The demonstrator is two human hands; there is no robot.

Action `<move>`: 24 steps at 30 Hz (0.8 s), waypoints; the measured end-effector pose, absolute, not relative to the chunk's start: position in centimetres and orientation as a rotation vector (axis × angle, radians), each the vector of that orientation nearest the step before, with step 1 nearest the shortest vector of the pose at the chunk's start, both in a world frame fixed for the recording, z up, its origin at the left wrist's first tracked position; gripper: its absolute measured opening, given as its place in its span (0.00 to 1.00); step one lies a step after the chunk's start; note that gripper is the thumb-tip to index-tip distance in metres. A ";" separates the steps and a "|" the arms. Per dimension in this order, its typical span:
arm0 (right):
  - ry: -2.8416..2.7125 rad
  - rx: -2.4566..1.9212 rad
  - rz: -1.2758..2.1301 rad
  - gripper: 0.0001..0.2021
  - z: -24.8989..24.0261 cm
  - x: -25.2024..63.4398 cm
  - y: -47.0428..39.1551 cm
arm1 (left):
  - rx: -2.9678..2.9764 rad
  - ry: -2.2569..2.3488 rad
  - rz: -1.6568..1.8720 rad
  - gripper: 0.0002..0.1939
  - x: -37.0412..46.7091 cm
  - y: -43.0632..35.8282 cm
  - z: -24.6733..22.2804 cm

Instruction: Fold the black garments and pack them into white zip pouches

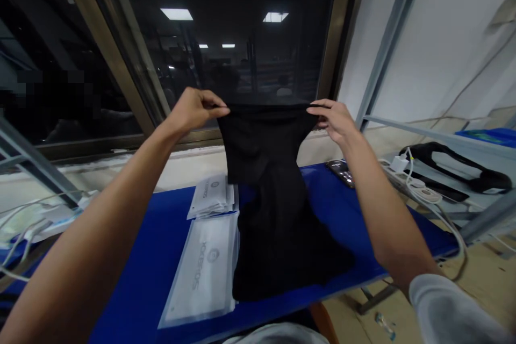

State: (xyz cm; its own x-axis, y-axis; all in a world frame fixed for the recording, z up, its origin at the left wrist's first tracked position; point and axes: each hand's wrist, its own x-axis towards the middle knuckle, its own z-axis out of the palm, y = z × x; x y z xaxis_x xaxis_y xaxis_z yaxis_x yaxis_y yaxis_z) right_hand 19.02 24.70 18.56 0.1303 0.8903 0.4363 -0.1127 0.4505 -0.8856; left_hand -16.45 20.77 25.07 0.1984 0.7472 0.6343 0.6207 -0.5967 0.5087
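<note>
A black garment (pixel 274 204) of stretchy-looking cloth hangs between my hands above a blue-covered table (pixel 149 258). Its top edge is pulled straight across, and its lower part reaches down over the tabletop. My left hand (pixel 197 107) pinches the upper left corner between thumb and fingers. At the upper right corner, my right hand (pixel 332 118) is closed on the cloth in the same way. Left of the garment lie a larger white printed plastic bag (pixel 201 274) and a stack of smaller printed bags (pixel 212 193). The cloth hides part of the tabletop; its exact kind cannot be told.
A phone (pixel 341 172) lies at the table's back right. White cables and a charger (pixel 399 164) run along the right side, near a black strap-like item (pixel 463 164). Metal frame posts (pixel 387 48) flank the table. Behind it is a dark window (pixel 250 59) with reflections.
</note>
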 end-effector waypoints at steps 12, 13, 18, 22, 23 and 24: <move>-1.950 -1.061 0.580 0.12 14.3 25.8 11.5 | 2.624 1.116 1.253 0.05 -16.4 8.2 15.7; -2.087 -1.132 0.671 0.10 12.7 26.4 10.2 | 2.658 1.087 1.057 0.04 -16.5 6.3 13.5; -2.544 -1.358 0.886 0.11 7.2 28.1 7.9 | 2.611 1.042 0.336 0.17 -16.3 -0.4 6.4; -2.318 -1.353 0.558 0.11 6.2 25.3 10.4 | 2.565 1.072 0.356 0.18 -14.8 -1.7 5.0; -2.279 -1.332 0.457 0.11 6.1 23.9 11.3 | 2.560 1.063 0.366 0.18 -14.6 -1.6 4.9; -2.261 -1.301 0.380 0.11 6.0 22.3 12.2 | 2.552 1.046 0.376 0.18 -14.5 -1.3 5.0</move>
